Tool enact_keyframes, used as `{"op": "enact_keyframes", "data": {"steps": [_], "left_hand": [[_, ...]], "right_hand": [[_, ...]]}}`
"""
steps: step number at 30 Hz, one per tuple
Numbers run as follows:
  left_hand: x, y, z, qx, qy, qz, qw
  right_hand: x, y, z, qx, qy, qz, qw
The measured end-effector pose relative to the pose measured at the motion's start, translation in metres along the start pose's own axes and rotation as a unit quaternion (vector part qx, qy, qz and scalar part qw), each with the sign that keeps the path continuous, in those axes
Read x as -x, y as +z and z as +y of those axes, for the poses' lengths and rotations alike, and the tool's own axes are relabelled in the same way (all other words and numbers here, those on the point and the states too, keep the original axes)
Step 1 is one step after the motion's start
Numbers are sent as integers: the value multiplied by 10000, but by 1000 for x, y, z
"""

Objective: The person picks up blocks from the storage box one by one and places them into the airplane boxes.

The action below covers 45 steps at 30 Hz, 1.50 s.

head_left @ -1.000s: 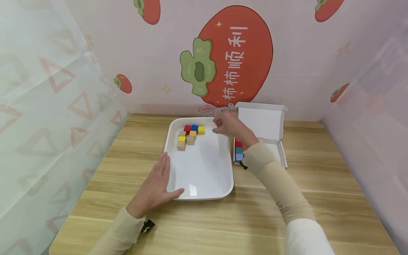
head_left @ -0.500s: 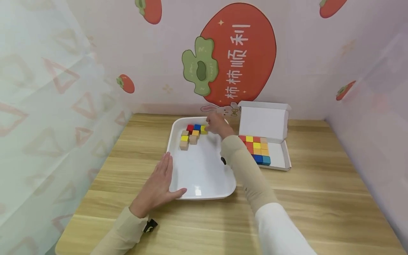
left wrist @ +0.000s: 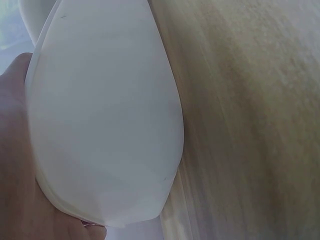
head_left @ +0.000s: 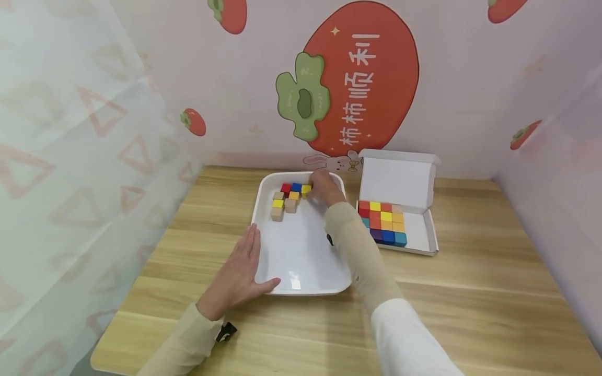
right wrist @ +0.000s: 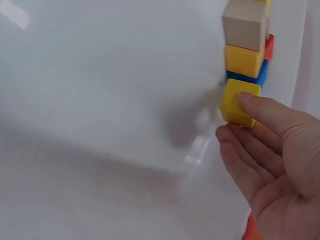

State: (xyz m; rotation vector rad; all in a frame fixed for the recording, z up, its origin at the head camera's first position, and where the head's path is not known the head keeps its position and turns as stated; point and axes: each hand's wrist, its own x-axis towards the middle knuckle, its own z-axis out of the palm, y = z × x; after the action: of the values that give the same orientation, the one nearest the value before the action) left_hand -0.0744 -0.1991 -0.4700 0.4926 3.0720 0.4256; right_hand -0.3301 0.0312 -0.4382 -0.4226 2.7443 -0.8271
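Observation:
A white tray [head_left: 301, 261] lies on the wooden table with several small cubes grouped in its back left part. My left hand [head_left: 236, 274] rests on the tray's front left corner, fingers straight along the left rim and thumb on the front rim. In the left wrist view, the tray's outer wall [left wrist: 107, 110] lies beside that hand. At the back of the tray, my right hand [head_left: 325, 188] pinches a yellow cube [right wrist: 239, 106] between thumb and fingers. The cube sits beside a blue cube [right wrist: 250, 77] and an orange one [right wrist: 244, 61]. A plain wood cube [right wrist: 244, 30] stands past them.
To the right of the tray is an open white box [head_left: 420, 230], its lid [head_left: 397, 180] raised. Rows of coloured cubes [head_left: 386, 216] fill its left part; the right part shows bare bottom. A patterned wall stands behind.
My right hand has moved left and down from above the tray's back right to the yellow cube. The left hand stays on the rim. The whole view has shifted slightly.

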Motion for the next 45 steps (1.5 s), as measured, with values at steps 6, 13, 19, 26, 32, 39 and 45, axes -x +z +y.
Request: {"op": "enact_keyframes", "data": {"steps": [6, 13, 19, 26, 32, 39, 45], "left_hand": [[-2, -5, 1, -119, -61, -75, 9999], [-1, -7, 1, -62, -114, -129, 9998], [-1, -8, 1, -79, -152, -121, 9998], [0, -5, -1, -82, -184, -185, 9996], [2, -4, -1, -69, -154, -150, 9997], [2, -3, 2, -50, -133, -156, 9998], [0, -3, 3, -67, -118, -168, 9998]], "right_hand": [[11, -29, -6, 126, 42, -26, 9999], [33, -65, -3, 207, -425, 86, 9988], [66, -101, 6, 331, -691, 231, 9968], [101, -126, 46, 352, -520, 357, 9974], [128, -143, 81, 547, -155, 341, 9978], [151, -155, 118, 531, 223, 236, 9981], [164, -157, 145, 498, 352, 182, 9980]]}}
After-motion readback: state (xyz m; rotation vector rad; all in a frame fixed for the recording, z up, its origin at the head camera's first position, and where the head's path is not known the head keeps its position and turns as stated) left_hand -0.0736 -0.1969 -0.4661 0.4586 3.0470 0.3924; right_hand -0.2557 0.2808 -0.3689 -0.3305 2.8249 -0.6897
